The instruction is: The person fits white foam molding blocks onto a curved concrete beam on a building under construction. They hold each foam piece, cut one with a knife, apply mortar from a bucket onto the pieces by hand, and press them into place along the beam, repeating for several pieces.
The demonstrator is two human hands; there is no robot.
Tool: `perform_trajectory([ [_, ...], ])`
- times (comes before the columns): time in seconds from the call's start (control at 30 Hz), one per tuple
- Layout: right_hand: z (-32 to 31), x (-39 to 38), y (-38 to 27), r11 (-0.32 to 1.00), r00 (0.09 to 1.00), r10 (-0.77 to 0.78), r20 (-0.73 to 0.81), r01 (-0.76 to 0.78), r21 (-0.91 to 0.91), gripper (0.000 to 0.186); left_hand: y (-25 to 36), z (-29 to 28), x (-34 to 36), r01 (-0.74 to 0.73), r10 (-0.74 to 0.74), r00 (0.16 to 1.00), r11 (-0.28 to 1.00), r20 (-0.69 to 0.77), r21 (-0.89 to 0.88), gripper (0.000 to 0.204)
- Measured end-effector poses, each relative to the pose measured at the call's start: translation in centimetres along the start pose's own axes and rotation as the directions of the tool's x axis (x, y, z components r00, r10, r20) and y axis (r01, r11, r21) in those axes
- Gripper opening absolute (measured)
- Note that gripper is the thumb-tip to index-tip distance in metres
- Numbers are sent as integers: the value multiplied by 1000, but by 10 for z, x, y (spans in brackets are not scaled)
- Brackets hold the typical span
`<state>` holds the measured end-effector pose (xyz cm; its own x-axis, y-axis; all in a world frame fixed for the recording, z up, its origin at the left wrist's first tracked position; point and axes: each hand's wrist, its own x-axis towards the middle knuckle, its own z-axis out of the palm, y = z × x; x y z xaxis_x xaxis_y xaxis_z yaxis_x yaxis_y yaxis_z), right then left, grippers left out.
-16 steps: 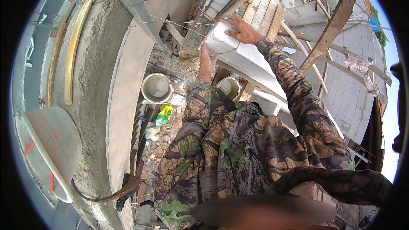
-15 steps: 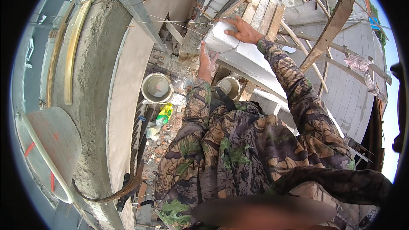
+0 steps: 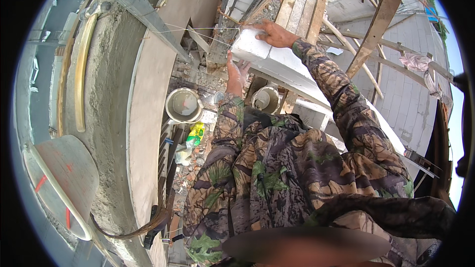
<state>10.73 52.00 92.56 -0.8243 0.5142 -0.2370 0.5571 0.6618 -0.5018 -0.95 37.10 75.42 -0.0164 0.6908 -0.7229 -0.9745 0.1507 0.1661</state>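
A white block (image 3: 252, 45) with smooth faces lies at the end of a row of white blocks (image 3: 289, 63), a thin joint line between them. My right hand (image 3: 275, 34) is laid over its far top edge, fingers bent over it. At the near left corner my left hand (image 3: 236, 75), dusted white, holds the block with one digit upright against its end and the other fingers along its lower side. Part of those fingers is hidden by the block. Thin pale strings (image 3: 203, 28) stretch from the left to the block's left end.
Below my hands stand two buckets, one (image 3: 170, 111) left of my left forearm, another (image 3: 267, 89) to its right. A green-yellow bag (image 3: 195, 136) lies on rubble. A metal beam (image 3: 136, 12) slants across the upper left; wooden boards (image 3: 363, 51) cross at the right.
The view has shifted slightly, so the block appears a little further left. Both hands stay on it, with the right-hand fingers a bit differently placed along its far edge.
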Motion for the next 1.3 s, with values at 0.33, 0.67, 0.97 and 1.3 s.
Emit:
perform_trajectory([
  [0.33,-8,-2,-1,999,999,-16,-35,17,35,46,-9,3,12,-108,108,994,993,6,-37,81],
  [0.67,-5,7,11,999,996,38,-84,-36,21,44,-11,4,19,-110,112,994,992,15,-65,83],
  [0.97,-13,-4,-13,997,990,74,-120,-72,19,46,-4,9,14,-50,50,998,999,-24,-14,86],
  [1.3,-6,-8,-17,1000,990,22,-138,-19,17,44,-8,6,12,-76,76,997,997,-26,11,89],
])
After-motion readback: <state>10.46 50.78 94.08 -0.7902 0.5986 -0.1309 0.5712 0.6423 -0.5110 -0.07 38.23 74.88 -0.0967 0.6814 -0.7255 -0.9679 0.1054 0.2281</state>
